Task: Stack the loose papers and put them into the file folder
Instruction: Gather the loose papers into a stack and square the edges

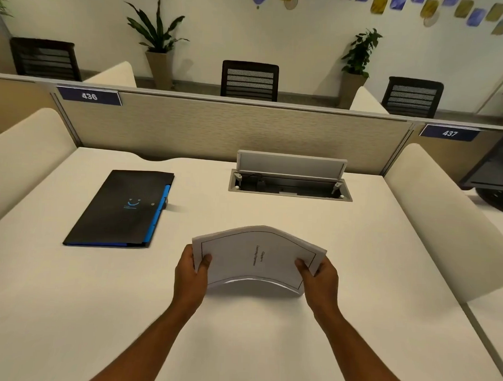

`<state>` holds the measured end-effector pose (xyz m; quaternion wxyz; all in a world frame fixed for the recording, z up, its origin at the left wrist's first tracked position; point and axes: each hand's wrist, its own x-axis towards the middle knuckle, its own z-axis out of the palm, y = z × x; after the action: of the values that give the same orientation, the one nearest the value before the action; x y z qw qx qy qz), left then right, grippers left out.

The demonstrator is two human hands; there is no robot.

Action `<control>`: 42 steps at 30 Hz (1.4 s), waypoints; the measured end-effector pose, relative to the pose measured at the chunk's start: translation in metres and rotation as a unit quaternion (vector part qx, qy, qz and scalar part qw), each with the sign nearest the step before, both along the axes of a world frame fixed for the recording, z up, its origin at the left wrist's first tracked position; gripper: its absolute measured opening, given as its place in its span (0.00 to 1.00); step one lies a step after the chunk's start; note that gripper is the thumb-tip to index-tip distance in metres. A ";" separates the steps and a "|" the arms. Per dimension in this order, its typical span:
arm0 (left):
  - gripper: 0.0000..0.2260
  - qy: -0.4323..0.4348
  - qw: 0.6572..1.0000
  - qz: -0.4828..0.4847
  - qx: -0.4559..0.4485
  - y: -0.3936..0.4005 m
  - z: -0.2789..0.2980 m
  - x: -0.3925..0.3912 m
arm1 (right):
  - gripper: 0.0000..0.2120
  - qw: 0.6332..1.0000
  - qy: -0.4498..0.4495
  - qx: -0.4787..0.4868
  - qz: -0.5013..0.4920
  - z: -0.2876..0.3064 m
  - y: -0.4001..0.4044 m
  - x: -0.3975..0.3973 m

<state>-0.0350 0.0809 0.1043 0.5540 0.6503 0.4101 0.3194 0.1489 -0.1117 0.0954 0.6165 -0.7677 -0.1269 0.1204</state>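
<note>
While I watch through the head camera, the closed black file folder with a bright blue spine and blue tabs (121, 208) lies flat on the left part of the cream matt desk (69, 312), nearer its far edge than its near one, well apart from both hands and to the left of them. It has a small blue smile mark on its smooth cover.

Right of that, my left hand (191, 276) grips the left short edge of the stack of white printed papers (256, 257), thumb on top and fingers curled beneath. The stack sits between my two hands near the middle of the desk, bowed upward into an arch, its top sheet showing a thin black border and a few lines of small black text running sideways. The sheet edges are slightly fanned along the far side. The stack's near right corner seems to touch the desk; I cannot tell for certain.

My right hand (320, 279) grips the right short edge the same way, thumb over the top sheet.

Beyond the papers, by the far edge, a grey metal cable hatch (290, 177) stands open against the beige woven partition (218, 126).
</note>
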 end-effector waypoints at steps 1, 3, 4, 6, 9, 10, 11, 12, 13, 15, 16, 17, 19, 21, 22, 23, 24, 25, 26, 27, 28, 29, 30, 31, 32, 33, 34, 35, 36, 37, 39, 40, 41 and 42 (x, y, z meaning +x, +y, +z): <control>0.14 0.002 1.000 -0.001 0.003 0.000 0.001 0.001 | 0.16 1.000 -0.008 -0.006 0.001 0.001 0.000 -0.002; 0.19 0.009 1.000 -0.001 -0.006 -0.001 0.002 0.001 | 0.24 0.999 -0.043 -0.020 0.011 0.004 0.000 -0.008; 0.21 0.009 1.000 0.000 -0.011 -0.002 0.002 0.000 | 0.29 0.996 -0.086 -0.028 0.016 0.007 -0.001 -0.011; 0.22 0.011 1.000 -0.001 -0.015 -0.002 0.001 0.000 | 0.35 0.976 -0.211 -0.051 0.011 0.014 -0.003 -0.014; 0.22 0.011 1.000 -0.003 -0.026 -0.003 -0.002 0.001 | 0.32 0.922 -0.372 -0.109 0.016 0.022 -0.001 -0.007; 0.22 0.011 1.000 -0.001 -0.029 -0.004 -0.002 0.001 | 0.29 0.906 -0.401 -0.132 0.020 0.023 -0.001 -0.004; 0.23 0.011 0.999 0.001 -0.031 -0.005 -0.003 0.002 | 0.27 0.897 -0.416 -0.149 0.023 0.023 -0.001 -0.003; 0.23 0.012 0.999 0.003 -0.030 -0.006 -0.002 0.002 | 0.26 0.893 -0.420 -0.158 0.024 0.023 -0.001 -0.003; 0.23 0.013 0.999 0.005 -0.030 -0.006 -0.002 0.002 | 0.25 0.892 -0.421 -0.162 0.025 0.023 -0.002 -0.003; 0.24 0.016 0.999 0.008 -0.029 -0.006 -0.003 0.001 | 0.26 0.890 -0.423 -0.166 0.031 0.022 -0.004 -0.004; 0.24 0.020 0.999 0.010 -0.027 -0.006 -0.004 0.001 | 0.27 0.890 -0.423 -0.169 0.037 0.022 -0.005 -0.004; 0.23 0.026 0.999 0.012 -0.022 -0.006 -0.004 0.002 | 0.28 0.891 -0.419 -0.170 0.038 0.022 -0.005 -0.004; 0.22 0.033 0.999 0.017 -0.010 -0.005 -0.005 0.004 | 0.31 0.904 -0.398 -0.155 0.025 0.024 -0.004 -0.006; 0.20 0.029 0.999 0.026 -0.010 -0.006 -0.001 0.007 | 0.37 0.929 -0.351 -0.119 -0.004 0.027 0.000 -0.008; 0.18 0.025 0.999 0.032 -0.011 -0.006 0.002 0.009 | 0.41 0.943 -0.318 -0.097 -0.021 0.027 0.001 -0.007; 0.18 0.020 0.999 0.037 -0.013 -0.006 0.005 0.011 | 0.44 0.955 -0.281 -0.080 -0.043 0.026 0.002 -0.007; 0.18 0.015 0.999 0.044 -0.019 -0.005 0.008 0.013 | 0.47 0.965 -0.241 -0.071 -0.070 0.024 0.003 -0.006; 0.19 0.008 0.998 0.051 -0.032 -0.004 0.009 0.015 | 0.49 0.974 -0.192 -0.072 -0.096 0.021 0.003 -0.005; 0.20 -0.003 0.997 0.058 -0.051 -0.003 0.010 0.016 | 0.51 0.983 -0.129 -0.068 -0.116 0.019 0.003 -0.005; 0.22 -0.019 0.995 0.062 -0.073 -0.003 0.011 0.017 | 0.52 0.989 -0.049 -0.056 -0.131 0.017 0.004 -0.006; 0.22 -0.039 0.993 0.062 -0.096 -0.003 0.011 0.019 | 0.53 0.989 0.040 -0.027 -0.138 0.014 0.005 -0.007; 0.22 -0.064 0.989 0.059 -0.121 -0.004 0.011 0.019 | 0.52 0.982 0.134 0.025 -0.132 0.013 0.007 -0.008; 0.21 -0.088 0.984 0.052 -0.146 -0.006 0.010 0.020 | 0.50 0.963 0.224 0.101 -0.114 0.012 0.010 -0.008; 0.20 -0.113 0.977 0.043 -0.174 -0.009 0.007 0.020 | 0.46 0.934 0.297 0.177 -0.086 0.012 0.013 -0.008; 0.20 -0.134 0.970 0.030 -0.201 -0.011 0.004 0.020 | 0.39 0.908 0.340 0.238 -0.061 0.012 0.016 -0.007; 0.21 -0.153 0.960 0.016 -0.232 -0.014 0.002 0.020 | 0.29 0.895 0.352 0.270 -0.049 0.014 0.019 -0.007; 0.22 -0.167 0.951 -0.001 -0.261 -0.016 -0.001 0.019 | 0.21 0.893 0.345 0.285 -0.047 0.019 0.021 -0.008; 0.22 -0.183 0.941 -0.018 -0.286 -0.018 -0.003 0.018 | 0.17 0.895 0.333 0.293 -0.049 0.022 0.023 -0.008; 0.20 -0.194 0.932 -0.030 -0.306 -0.018 -0.003 0.016 | 0.15 0.897 0.321 0.299 -0.046 0.027 0.023 -0.008; 0.19 -0.207 0.922 -0.035 -0.325 -0.018 -0.003 0.013 | 0.14 0.904 0.306 0.296 -0.038 0.030 0.022 -0.006; 0.18 -0.220 0.913 -0.032 -0.341 -0.010 -0.002 0.005 | 0.14 0.927 0.267 0.264 -0.016 0.035 0.018 -0.003; 0.18 -0.219 0.917 -0.029 -0.333 -0.004 -0.001 0.001 | 0.13 0.939 0.245 0.243 -0.008 0.037 0.015 -0.002; 0.18 -0.210 0.924 -0.029 -0.318 0.002 0.003 -0.003 | 0.13 0.949 0.223 0.223 -0.004 0.037 0.013 0.001; 0.17 -0.187 0.938 -0.036 -0.291 0.008 0.006 -0.006 | 0.12 0.955 0.208 0.212 0.000 0.039 0.011 0.003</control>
<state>-0.0413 0.0894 0.1108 0.7968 0.4037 0.3502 0.2820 0.1521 -0.1008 0.1342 0.7778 -0.5773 -0.0180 0.2479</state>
